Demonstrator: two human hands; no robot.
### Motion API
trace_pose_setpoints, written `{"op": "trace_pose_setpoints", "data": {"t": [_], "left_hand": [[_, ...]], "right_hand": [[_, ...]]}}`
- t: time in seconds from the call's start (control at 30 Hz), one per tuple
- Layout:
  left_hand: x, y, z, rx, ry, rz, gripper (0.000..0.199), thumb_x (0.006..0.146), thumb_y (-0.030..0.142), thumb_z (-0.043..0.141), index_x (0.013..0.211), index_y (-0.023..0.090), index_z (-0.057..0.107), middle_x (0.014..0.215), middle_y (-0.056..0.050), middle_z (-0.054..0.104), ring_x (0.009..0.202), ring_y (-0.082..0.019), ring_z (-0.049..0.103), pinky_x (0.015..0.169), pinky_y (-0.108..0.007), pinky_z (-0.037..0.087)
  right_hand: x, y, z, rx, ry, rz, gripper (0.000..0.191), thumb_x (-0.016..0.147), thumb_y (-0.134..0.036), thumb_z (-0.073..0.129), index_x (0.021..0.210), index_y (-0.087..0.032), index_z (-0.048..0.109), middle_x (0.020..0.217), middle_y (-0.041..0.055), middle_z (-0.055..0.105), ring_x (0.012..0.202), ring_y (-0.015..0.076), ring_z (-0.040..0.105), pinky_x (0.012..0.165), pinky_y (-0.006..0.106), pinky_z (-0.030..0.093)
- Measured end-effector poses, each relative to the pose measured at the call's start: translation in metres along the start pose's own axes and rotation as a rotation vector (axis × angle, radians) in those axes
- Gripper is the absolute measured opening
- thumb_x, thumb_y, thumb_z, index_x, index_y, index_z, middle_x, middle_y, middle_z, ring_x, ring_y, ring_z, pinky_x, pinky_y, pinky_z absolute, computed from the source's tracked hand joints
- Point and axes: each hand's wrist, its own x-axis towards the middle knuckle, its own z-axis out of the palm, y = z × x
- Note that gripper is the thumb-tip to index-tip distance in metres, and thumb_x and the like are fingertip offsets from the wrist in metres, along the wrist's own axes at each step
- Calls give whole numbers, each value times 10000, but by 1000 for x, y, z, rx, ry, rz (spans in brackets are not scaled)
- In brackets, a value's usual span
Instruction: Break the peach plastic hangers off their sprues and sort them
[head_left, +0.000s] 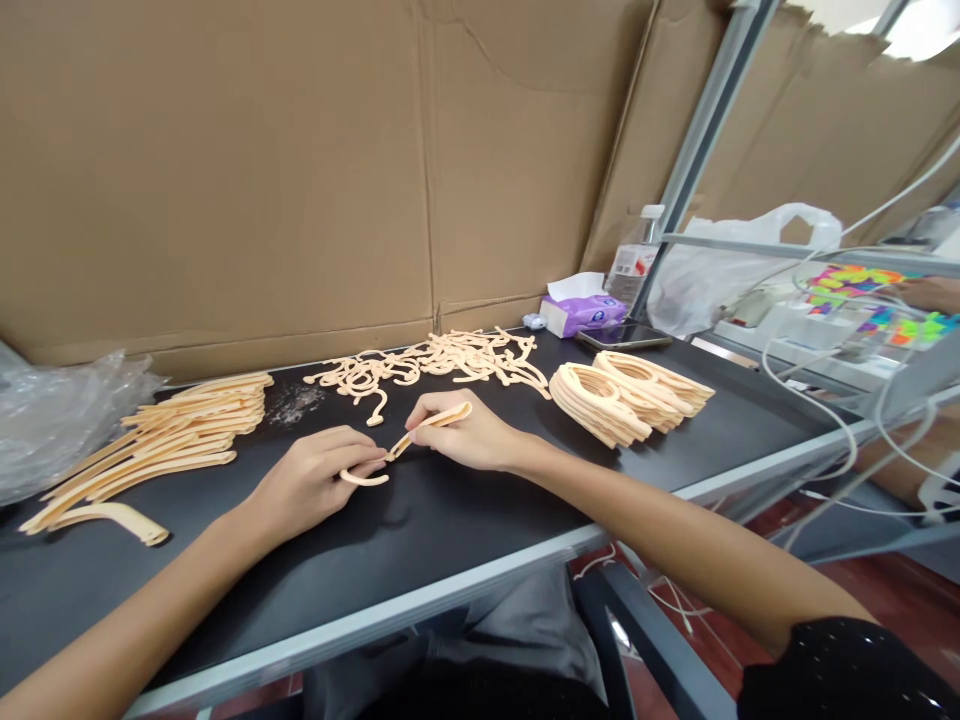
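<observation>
Near the middle of the black table, my left hand [319, 478] is closed on a small curved cream piece [365, 480], whose hooked end sticks out below the fingers. My right hand [466, 432] pinches a long cream strip [442, 417], tilted, its lower end meeting the small piece at my left fingertips. Behind both hands lies a loose heap of small curved cream pieces [480, 355]. Long cream strips [195, 425] are piled at the left, with one bent strip [124, 517] in front. Stacked cream pieces with round openings [600, 410] stand to the right.
Clear plastic wrap [67, 420] lies far left. At the back right are a purple tissue pack [585, 312], a phone [624, 336] and a bottle [636, 262]. Cardboard [300, 180] rises behind the table [450, 540]. White cables [847, 430] hang right, near another person's hand [930, 293].
</observation>
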Motion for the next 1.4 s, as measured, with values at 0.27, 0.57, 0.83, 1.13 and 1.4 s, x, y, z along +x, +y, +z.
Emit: {"op": "trace_pose_setpoints", "data": {"t": [0.27,0.57,0.83,1.13,1.4], "left_hand": [[3,4,-1,12,28,30,168,937,193,565,952,171,731,866,-74,732,762,-145,674,693,-237,540],[1,1,1,9,3,7,158,937,188,564,959,172,719,876,-73,730,779,-151,669,715,-255,536],[1,1,0,93,-29,-28,165,939,226,563,936,185,723,830,-54,740,744,-150,660,708,-273,495],[-1,-1,2,88,-28,-51,178,942,238,557,908,180,721,788,-41,739,697,-138,642,694,-273,472],[0,-1,0,47,-46,-85,207,945,263,543,903,190,732,792,-40,746,697,-140,648,714,-273,481]], "right_hand": [[3,2,-2,-70,-38,-62,76,788,-128,587,783,-149,660,727,-9,659,648,93,550,622,216,396],[5,3,-1,-77,-61,-65,84,786,-117,580,782,-149,658,716,-11,657,646,92,555,620,212,395],[4,4,0,-35,-51,-24,65,770,-137,589,758,-154,651,698,-16,646,640,95,549,611,218,389],[1,6,3,3,-21,33,60,771,-152,595,781,-150,654,675,-15,631,630,103,547,604,224,388],[0,6,-2,-107,-68,-82,91,801,-161,580,815,-161,670,740,-14,661,661,96,545,616,206,382]]}}
